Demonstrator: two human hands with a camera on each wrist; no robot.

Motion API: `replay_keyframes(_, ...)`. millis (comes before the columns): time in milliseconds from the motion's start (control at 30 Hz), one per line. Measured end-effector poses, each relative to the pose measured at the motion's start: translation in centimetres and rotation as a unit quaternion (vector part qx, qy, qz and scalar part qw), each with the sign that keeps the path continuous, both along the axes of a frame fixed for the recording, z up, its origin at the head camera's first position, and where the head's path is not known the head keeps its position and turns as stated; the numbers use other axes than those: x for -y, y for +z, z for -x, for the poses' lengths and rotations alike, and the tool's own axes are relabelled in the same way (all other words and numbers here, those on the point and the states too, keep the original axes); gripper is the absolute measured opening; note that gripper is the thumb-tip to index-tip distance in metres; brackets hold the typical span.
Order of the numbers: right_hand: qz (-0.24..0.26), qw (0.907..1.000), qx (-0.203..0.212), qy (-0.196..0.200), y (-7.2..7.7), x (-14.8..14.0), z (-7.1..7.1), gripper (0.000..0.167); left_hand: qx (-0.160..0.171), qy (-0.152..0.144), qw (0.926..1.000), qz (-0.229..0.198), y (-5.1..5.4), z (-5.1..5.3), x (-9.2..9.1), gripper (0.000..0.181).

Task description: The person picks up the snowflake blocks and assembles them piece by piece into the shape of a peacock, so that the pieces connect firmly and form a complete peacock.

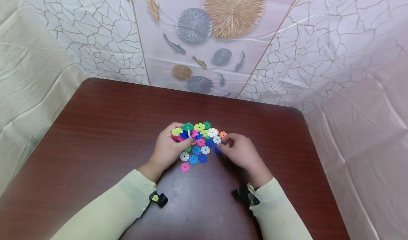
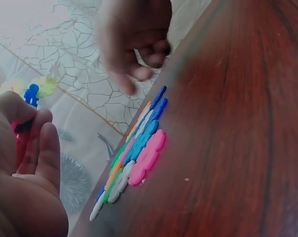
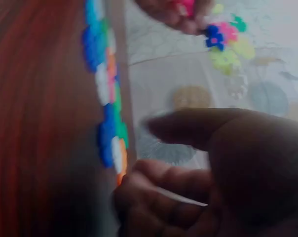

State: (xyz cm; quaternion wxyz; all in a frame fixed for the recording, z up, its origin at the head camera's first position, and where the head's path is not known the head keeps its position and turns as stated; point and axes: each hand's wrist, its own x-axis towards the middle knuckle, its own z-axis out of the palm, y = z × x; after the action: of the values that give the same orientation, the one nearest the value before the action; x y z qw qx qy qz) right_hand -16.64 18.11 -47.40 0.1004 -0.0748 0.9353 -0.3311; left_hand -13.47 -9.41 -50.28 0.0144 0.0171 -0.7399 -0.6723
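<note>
My left hand [image 1: 167,146] pinches a cluster of interlocking notched plastic discs [image 1: 187,126], held above the table. Green, yellow, pink and dark blue pieces show in it, as do a dark blue disc [image 3: 214,37] and a yellow disc [image 3: 224,60] in the right wrist view. My right hand [image 1: 240,151] hovers at the right side of the loose discs, nearest a dark blue disc [image 1: 217,150]. Its thumb and fingers are apart in the right wrist view, with nothing seen between them. Part of the loose group is hidden behind the left hand and the cluster.
Loose discs lie flat on the brown table [image 1: 105,126], among them a pink disc [image 1: 185,167], a white disc [image 1: 205,150] and a light blue disc [image 1: 193,159]. Patterned cloth [image 1: 194,55] hangs behind the table's far edge.
</note>
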Motion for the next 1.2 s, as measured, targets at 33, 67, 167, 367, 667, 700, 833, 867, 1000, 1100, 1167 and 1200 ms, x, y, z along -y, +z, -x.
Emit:
replay_keyframes(33,-0.030,0.9995,0.002,0.006,-0.3,0.0,0.0,0.029,0.005,0.004,1.0000,0.001,0.0,0.0,0.0,0.044)
replay_keyframes(67,-0.052,0.9986,0.002,0.009,-0.5,0.1,0.0,0.031,0.009,0.006,0.9999,0.004,0.0,0.0,0.0,0.044)
replay_keyframes(167,-0.083,0.9964,-0.001,0.018,-0.9,0.4,0.0,0.030,0.014,0.009,0.9998,0.007,0.1,0.1,0.0,0.045)
replay_keyframes(367,-0.069,0.9971,0.012,0.029,-1.1,0.2,0.1,0.025,0.009,0.009,0.9998,0.013,0.2,0.0,0.0,0.044)
replay_keyframes(667,0.155,0.9854,-0.051,-0.048,1.0,-0.2,0.0,0.016,0.000,0.023,0.9989,0.040,0.4,-0.2,-0.3,0.040)
replay_keyframes(700,0.188,0.9775,-0.067,-0.069,1.4,0.0,-0.2,0.016,-0.002,0.025,0.9986,0.047,0.4,-0.2,-0.3,0.041)
replay_keyframes(833,0.253,0.9598,-0.089,-0.084,2.5,0.8,-1.0,0.022,-0.016,0.024,0.9978,0.060,0.4,-0.5,-0.5,0.040)
replay_keyframes(867,0.253,0.9606,-0.084,-0.078,2.6,1.0,-1.2,0.024,-0.020,0.021,0.9978,0.059,0.4,-0.5,-0.5,0.040)
replay_keyframes(1000,0.242,0.9648,-0.077,-0.069,2.8,1.7,-1.6,0.025,-0.035,0.010,0.9980,0.052,0.4,-0.7,-0.7,0.037)
replay_keyframes(1100,0.236,0.9654,-0.080,-0.076,2.6,1.8,-1.6,0.023,-0.041,0.006,0.9978,0.052,0.4,-0.8,-0.8,0.036)
replay_keyframes(1167,0.236,0.9650,-0.081,-0.080,2.5,1.8,-1.6,0.023,-0.044,0.005,0.9975,0.055,0.4,-0.8,-0.9,0.036)
replay_keyframes(1200,0.236,0.9649,-0.082,-0.080,2.4,1.8,-1.7,0.023,-0.045,0.005,0.9974,0.056,0.5,-0.9,-1.0,0.037)
